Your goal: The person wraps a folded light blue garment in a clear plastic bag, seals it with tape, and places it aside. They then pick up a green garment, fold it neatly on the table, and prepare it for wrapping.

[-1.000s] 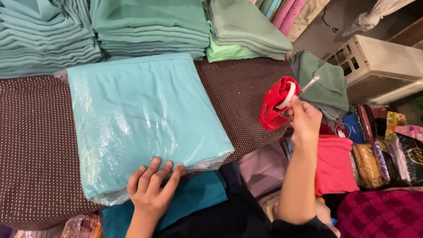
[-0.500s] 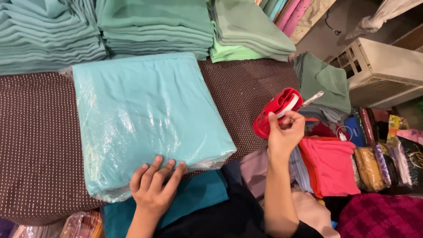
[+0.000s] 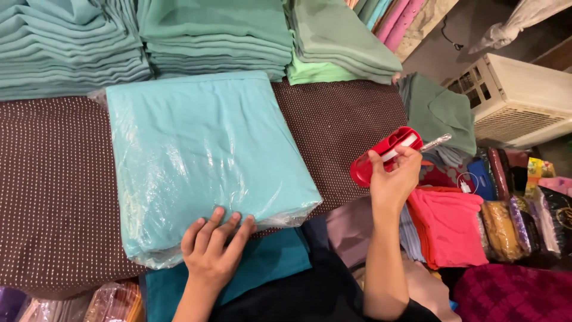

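Under the left hand's fingers (image 3: 223,229): turquoise cloth packet (image 3: 202,161) in clear glossy film. Beneath and beyond them: brown table cover (image 3: 47,197), white-dotted. Between the right hand's fingers (image 3: 400,164): red tool (image 3: 384,155) with a white strip. Past the fingertips: sea-green and teal folded stacks (image 3: 214,36). Right of them: coral-pink folded cloth (image 3: 450,223).

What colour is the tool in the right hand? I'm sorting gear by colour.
Red, with a white strip: the handheld tool in the right hand, head view.
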